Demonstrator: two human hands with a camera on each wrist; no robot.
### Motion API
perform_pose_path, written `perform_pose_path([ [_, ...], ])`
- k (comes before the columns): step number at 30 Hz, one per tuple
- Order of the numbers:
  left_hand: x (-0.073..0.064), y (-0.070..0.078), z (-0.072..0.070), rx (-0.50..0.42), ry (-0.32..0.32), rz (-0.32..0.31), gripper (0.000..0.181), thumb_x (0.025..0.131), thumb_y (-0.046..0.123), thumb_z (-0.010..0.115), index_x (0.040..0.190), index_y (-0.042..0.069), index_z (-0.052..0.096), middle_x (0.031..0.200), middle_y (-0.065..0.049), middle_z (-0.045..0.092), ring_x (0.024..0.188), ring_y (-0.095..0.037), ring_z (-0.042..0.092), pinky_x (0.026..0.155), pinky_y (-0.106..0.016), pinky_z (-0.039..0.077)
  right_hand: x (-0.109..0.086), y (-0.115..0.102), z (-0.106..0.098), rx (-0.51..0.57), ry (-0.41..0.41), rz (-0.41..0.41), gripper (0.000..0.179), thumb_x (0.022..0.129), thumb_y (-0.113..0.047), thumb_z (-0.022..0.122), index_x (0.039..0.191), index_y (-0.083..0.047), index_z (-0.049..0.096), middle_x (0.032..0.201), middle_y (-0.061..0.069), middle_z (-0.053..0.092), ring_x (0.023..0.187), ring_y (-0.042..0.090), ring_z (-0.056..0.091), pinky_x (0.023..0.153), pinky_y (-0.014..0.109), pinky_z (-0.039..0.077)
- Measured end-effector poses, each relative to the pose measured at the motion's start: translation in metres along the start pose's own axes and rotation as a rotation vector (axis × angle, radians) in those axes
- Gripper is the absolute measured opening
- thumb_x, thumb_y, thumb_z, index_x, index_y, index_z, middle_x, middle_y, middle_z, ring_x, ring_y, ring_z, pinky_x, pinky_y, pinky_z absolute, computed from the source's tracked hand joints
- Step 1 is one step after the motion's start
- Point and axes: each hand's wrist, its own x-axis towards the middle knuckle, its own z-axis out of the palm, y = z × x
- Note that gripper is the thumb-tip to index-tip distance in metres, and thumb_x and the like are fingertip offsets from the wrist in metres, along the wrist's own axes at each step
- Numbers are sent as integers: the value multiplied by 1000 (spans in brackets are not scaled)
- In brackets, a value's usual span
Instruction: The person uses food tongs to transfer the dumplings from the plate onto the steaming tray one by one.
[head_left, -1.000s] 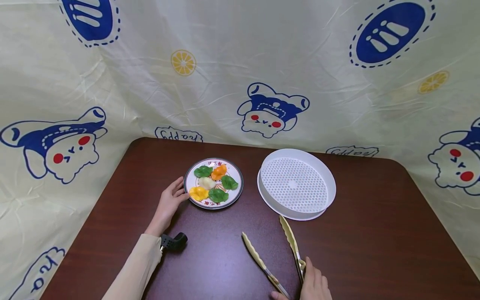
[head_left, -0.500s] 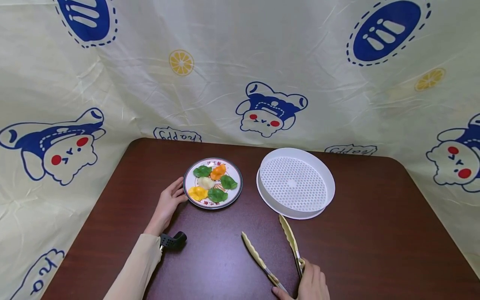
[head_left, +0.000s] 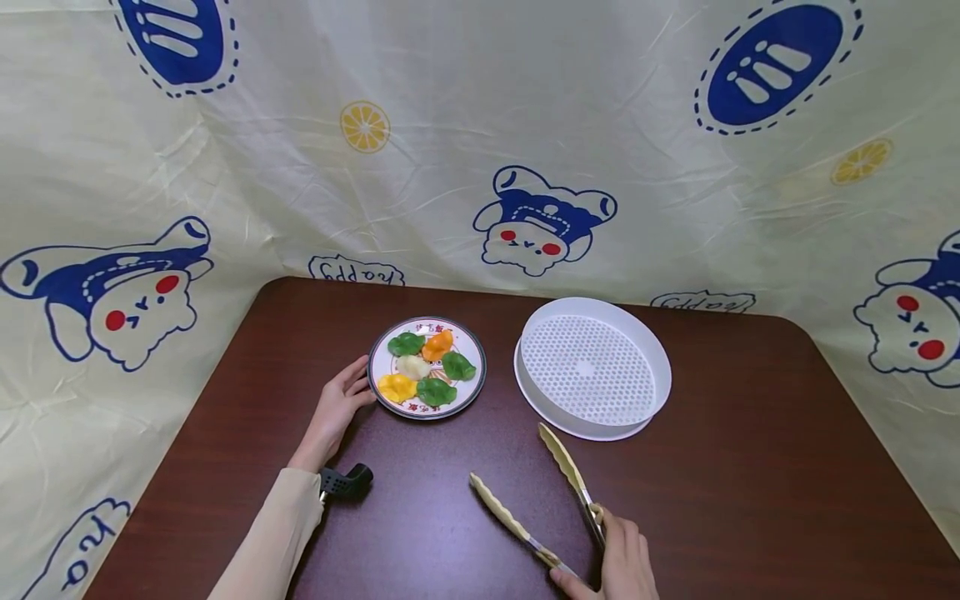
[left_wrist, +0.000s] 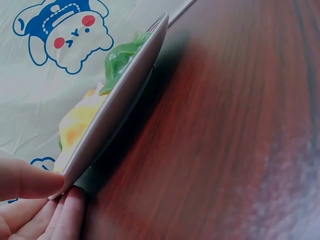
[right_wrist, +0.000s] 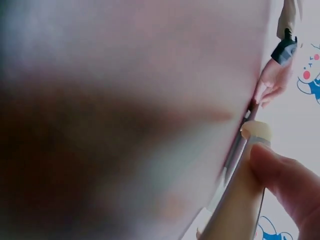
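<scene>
My left hand [head_left: 330,421] pinches the near-left rim of a white plate [head_left: 468,340] with dark edge lines and red print. In the left wrist view, the thumb [left_wrist: 30,179] lies on top of the rim and the fingers tuck under it. On the plate lie several small dumpling-like pieces: green ones [head_left: 437,392], an orange one [head_left: 437,344], a yellow one [head_left: 397,387] and a whitish one [head_left: 413,367]. My right hand [head_left: 622,560] grips a pair of tongs [head_left: 567,467] with cream tips; their arms stand spread apart over the table.
Right of the plate sits a white round tray with a perforated base [head_left: 588,367], stacked askew on another white round piece [head_left: 543,415]. All stand on a dark brown table [head_left: 750,450]. A pale printed sheet [head_left: 435,192] hangs behind and at the sides.
The tongs have shifted slightly left, their tips swinging away from the perforated tray. The right hand has moved a little up and forward. The left hand and plate stay put.
</scene>
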Motion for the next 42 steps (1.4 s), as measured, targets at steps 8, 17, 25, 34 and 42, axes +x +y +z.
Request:
perform_pose_path([
  [8,0,-3,0,-5,14,4,62,89,-10,48,147,-6,27,150,-23,30,131,-34,38,80,-9,41,28,-4,-18,74,-19,-98,88,53,-24,90,124,8,49,110,15,50,96,27,54,78,27,40],
  [17,-2,-2,-1,1,13,11,60,92,-7,49,147,-5,28,150,-22,30,132,-33,38,83,-9,40,58,-18,-27,83,-47,-30,84,54,-26,88,128,-7,53,115,1,51,92,19,58,65,45,49],
  [25,-3,-2,-1,-2,17,21,59,92,-6,48,147,-5,28,150,-22,31,131,-33,38,83,-8,40,78,-19,-17,31,-15,-111,83,53,-34,85,124,-6,54,113,5,54,91,23,59,60,44,50],
  [34,-2,-4,-1,1,20,34,59,91,-8,49,147,-6,29,149,-24,31,131,-34,39,83,-9,41,97,-21,-4,12,-62,-107,83,57,-55,84,121,-9,56,108,3,57,86,19,58,59,41,50],
  [42,-2,-4,-2,-5,21,39,59,91,-9,49,146,-6,30,149,-24,31,131,-34,39,83,-10,41,116,-26,7,26,-138,-93,89,62,-63,79,127,-9,53,110,3,61,89,21,60,62,43,51],
])
